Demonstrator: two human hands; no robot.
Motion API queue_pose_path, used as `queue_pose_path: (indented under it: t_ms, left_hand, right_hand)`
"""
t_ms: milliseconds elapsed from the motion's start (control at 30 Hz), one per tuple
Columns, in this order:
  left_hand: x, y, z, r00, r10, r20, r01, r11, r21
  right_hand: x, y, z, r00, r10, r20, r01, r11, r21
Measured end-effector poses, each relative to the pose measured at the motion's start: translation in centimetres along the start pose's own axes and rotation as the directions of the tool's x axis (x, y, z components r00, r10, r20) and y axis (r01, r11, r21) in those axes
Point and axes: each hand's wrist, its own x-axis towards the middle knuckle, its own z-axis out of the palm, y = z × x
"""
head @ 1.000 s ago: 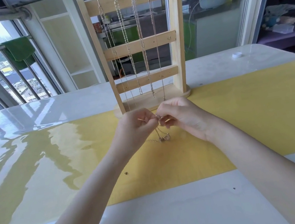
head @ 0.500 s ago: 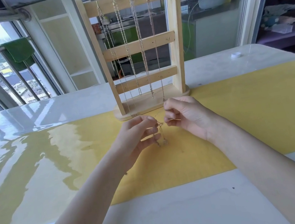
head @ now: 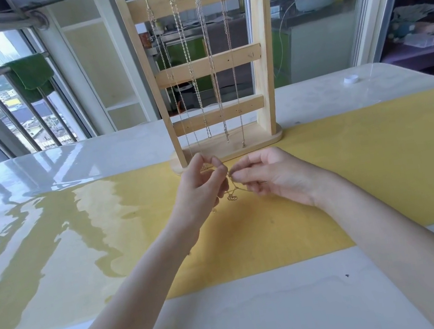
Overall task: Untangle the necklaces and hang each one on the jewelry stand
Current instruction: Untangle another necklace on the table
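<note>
A thin gold necklace (head: pixel 232 190) hangs in a small tangle between my two hands, just above the yellow mat (head: pixel 352 158). My left hand (head: pixel 200 190) pinches one part of the chain with fingers curled. My right hand (head: pixel 269 175) pinches the chain close by with thumb and forefinger. Behind them stands the wooden jewelry stand (head: pixel 260 51), with several chains (head: pixel 210 65) hanging from hooks on its top bar. One hook at the right end of the top bar is bare.
The glossy white table (head: pixel 236 319) reaches toward me under my forearms. A small white cap (head: pixel 351 80) lies at the far right of the table. Behind the table are a balcony railing and a glass door.
Both hands have shifted slightly and kept working the tangle. The right hand's fingers have closed in on the chain, and the hanging loops have changed shape.
</note>
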Motion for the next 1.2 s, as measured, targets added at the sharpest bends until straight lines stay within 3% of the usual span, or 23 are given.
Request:
queue_pose_path:
  t_ms: [200,367,567,800,933,1200]
  left_hand:
    - [0.2,0.0,-0.5,0.996,0.078,-0.033,-0.074,0.992,0.101]
    - [0.2,0.0,-0.8,0.994,0.067,-0.088,-0.049,0.981,0.186]
    - [0.0,0.2,-0.5,0.991,0.099,-0.092,-0.061,0.934,0.352]
    - [-0.1,0.6,-0.2,0.998,0.008,-0.069,0.003,0.987,0.164]
    - [-0.1,0.3,-0.1,0.997,0.013,-0.08,0.005,0.977,0.212]
    - [-0.3,0.4,-0.4,0.997,0.004,-0.075,0.015,0.968,0.25]
  right_hand:
    - [-0.1,-0.1,0.1,0.999,0.023,-0.025,-0.029,0.962,-0.271]
    - [-0.3,-0.6,-0.2,0.997,0.031,-0.07,-0.048,0.966,-0.254]
    - [-0.3,-0.8,0.2,0.992,0.119,0.033,-0.108,0.967,-0.23]
    - [0.0,-0.3,0.7,0.996,0.053,-0.072,-0.07,0.959,-0.275]
    - [0.0,-0.3,0.9,0.994,0.067,-0.085,-0.092,0.934,-0.344]
    - [0.1,-0.2,0.6,0.982,0.098,-0.16,-0.138,0.955,-0.263]
